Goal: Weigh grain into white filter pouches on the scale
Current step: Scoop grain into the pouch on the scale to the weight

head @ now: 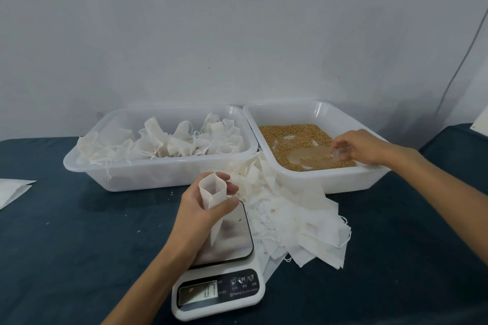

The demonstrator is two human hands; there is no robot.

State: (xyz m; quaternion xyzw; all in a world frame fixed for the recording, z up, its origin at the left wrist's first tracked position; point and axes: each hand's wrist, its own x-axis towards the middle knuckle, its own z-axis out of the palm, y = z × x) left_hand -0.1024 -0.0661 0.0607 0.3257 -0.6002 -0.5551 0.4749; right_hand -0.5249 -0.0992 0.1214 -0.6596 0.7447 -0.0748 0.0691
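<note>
A white filter pouch [212, 194] is held upright in the left hand [203, 208], with fingers and thumb curled round its middle so that its mouth is kept open at the top. The pouch's lower tip hangs over the steel platform of the scale [227, 243], which lies directly beneath and just behind that hand; whether the tip touches the platform cannot be told. The scale's display [198, 294] is seen nearer than the left hand, at the front edge of the white body, with digits lit but not clearly readable.

To the right of the left hand, a loose heap of flat empty pouches [293, 221] is spread on the dark blue surface [79, 245], touching the scale's side. Beyond that heap, the right hand [361, 146] is reached into the grain tray [343, 178], where a small clear scoop [340, 152] is pinched in its fingers, low against the grain [295, 134]. A bare patch of tray floor is seen just left of the right hand.

Behind the left hand, a second white tray [148, 177] is placed, holding filled, gathered pouches [169, 142]. Far to the left of the left hand, a white sheet [12, 190] lies at the surface's edge.
</note>
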